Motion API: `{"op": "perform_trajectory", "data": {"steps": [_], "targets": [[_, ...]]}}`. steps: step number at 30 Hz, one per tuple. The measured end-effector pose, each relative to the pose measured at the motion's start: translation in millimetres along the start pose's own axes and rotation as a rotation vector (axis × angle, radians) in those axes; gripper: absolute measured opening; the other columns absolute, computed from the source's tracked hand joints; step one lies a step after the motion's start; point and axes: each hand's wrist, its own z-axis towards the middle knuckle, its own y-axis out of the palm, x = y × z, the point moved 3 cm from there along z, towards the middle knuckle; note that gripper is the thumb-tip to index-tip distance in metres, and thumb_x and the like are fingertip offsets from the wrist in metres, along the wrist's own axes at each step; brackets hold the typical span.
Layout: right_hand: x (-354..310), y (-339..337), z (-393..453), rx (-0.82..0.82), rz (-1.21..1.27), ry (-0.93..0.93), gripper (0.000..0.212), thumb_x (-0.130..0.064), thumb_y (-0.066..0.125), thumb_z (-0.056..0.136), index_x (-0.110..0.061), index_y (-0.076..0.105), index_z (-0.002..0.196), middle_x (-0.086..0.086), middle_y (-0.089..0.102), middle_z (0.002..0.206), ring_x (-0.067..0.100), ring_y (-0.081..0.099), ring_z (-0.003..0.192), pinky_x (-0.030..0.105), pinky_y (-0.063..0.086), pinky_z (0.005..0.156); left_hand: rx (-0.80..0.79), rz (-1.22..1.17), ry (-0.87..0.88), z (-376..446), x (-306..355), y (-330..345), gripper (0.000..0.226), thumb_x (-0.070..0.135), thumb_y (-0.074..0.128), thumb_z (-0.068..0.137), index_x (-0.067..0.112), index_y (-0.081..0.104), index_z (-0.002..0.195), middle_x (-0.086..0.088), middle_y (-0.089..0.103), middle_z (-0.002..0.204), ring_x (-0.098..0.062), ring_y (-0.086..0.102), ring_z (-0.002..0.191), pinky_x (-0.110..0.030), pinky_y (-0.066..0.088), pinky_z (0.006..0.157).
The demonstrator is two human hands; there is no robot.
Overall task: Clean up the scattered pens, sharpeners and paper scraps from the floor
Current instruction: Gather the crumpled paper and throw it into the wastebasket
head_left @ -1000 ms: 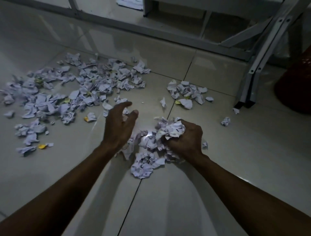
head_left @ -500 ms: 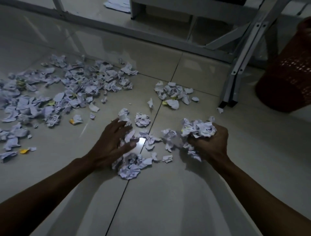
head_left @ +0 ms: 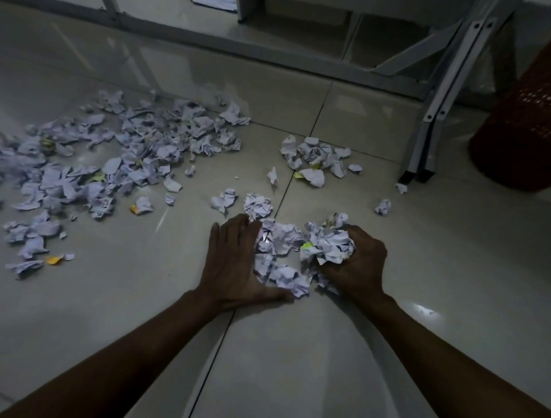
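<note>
The red basket [head_left: 515,131] is cut off by the right edge of the frame; only its left side shows. The paper scraps [head_left: 125,155] at the left run out past the left edge. The right hand [head_left: 354,262] has its fingertips hidden behind the crumpled wad [head_left: 331,247] it grips. The metal frame legs [head_left: 441,98] leave the frame at the top. A sheet of paper [head_left: 214,3] at the top edge is cropped. Print on the scraps is too small to read.
</note>
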Motion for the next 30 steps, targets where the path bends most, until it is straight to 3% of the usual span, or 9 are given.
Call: {"op": "perform_trajectory", "data": {"steps": [3, 7, 9, 12, 17, 21, 25, 30], "targets": [[-1, 2, 0, -0.009, -0.020, -0.026, 0.029, -0.031, 0.078, 0.057, -0.012, 0.058, 0.065, 0.000, 0.056, 0.064, 0.022, 0.056, 0.058, 0.039, 0.047, 0.054, 0.056, -0.015, -0.015, 16, -1, -1, 0.130, 0.097, 0.050, 0.042, 0.015, 0.037, 0.142, -0.017, 0.019, 0.152, -0.036, 0.029, 0.135, -0.051, 0.030, 0.107], [-3, 3, 0, -0.023, -0.023, -0.062, 0.030, -0.023, 0.084, 0.053, -0.015, 0.059, 0.067, -0.008, 0.051, 0.066, 0.019, 0.054, 0.059, 0.031, 0.044, 0.054, 0.005, -0.007, -0.001, 34, -4, 3, 0.137, 0.100, 0.046, 0.038, 0.028, 0.017, 0.151, -0.009, -0.010, 0.160, -0.035, 0.014, 0.142, -0.051, 0.023, 0.103], [-4, 2, 1, -0.017, -0.040, -0.080, 0.029, -0.025, 0.083, 0.053, -0.015, 0.059, 0.065, -0.006, 0.053, 0.065, 0.018, 0.053, 0.059, 0.028, 0.041, 0.054, -0.027, 0.014, 0.013, 41, -3, 6, 0.135, 0.102, 0.036, 0.039, 0.030, 0.017, 0.151, -0.006, -0.003, 0.161, -0.035, 0.007, 0.144, -0.058, 0.016, 0.108], [-7, 1, 2, -0.001, -0.052, -0.102, 0.028, -0.030, 0.078, 0.054, -0.016, 0.055, 0.062, -0.009, 0.048, 0.064, 0.016, 0.049, 0.057, 0.025, 0.035, 0.053, -0.018, 0.054, 0.083, 48, 2, 7, 0.129, 0.102, 0.031, 0.044, 0.025, 0.032, 0.148, -0.008, 0.020, 0.157, -0.036, 0.005, 0.146, -0.060, 0.011, 0.112], [-6, 2, 0, 0.017, -0.068, -0.096, 0.031, -0.028, 0.082, 0.053, -0.019, 0.055, 0.064, -0.017, 0.042, 0.070, 0.002, 0.038, 0.064, 0.019, 0.028, 0.059, -0.002, -0.001, 0.201, 55, 14, 12, 0.101, 0.088, 0.049, 0.057, 0.023, 0.047, 0.134, -0.009, 0.040, 0.141, -0.036, 0.029, 0.135, -0.051, 0.025, 0.109], [-5, 3, 0, 0.012, -0.045, -0.092, 0.029, -0.034, 0.081, 0.057, -0.019, 0.058, 0.067, -0.017, 0.043, 0.072, 0.002, 0.040, 0.065, 0.018, 0.029, 0.061, 0.046, -0.032, 0.279, 46, 24, 13, 0.075, 0.077, 0.050, 0.066, 0.024, 0.058, 0.118, -0.006, 0.051, 0.125, -0.032, 0.039, 0.119, -0.040, 0.030, 0.096], [-6, 2, 1, 0.045, -0.025, -0.099, 0.026, -0.040, 0.072, 0.063, -0.023, 0.054, 0.065, -0.018, 0.041, 0.069, -0.001, 0.037, 0.063, 0.016, 0.028, 0.061, 0.122, -0.047, 0.291, 40, 35, 19, 0.049, 0.063, 0.052, 0.073, 0.021, 0.065, 0.095, -0.004, 0.057, 0.107, -0.029, 0.045, 0.103, -0.039, 0.035, 0.083], [-4, 2, 0, 0.050, -0.033, -0.069, 0.025, -0.036, 0.075, 0.059, -0.018, 0.058, 0.066, -0.017, 0.045, 0.069, 0.005, 0.047, 0.060, 0.019, 0.032, 0.059, 0.236, -0.109, 0.286, 38, 43, 25, 0.032, 0.045, 0.063, 0.071, 0.014, 0.057, 0.068, -0.004, 0.056, 0.080, -0.025, 0.046, 0.076, -0.031, 0.031, 0.067]]}}
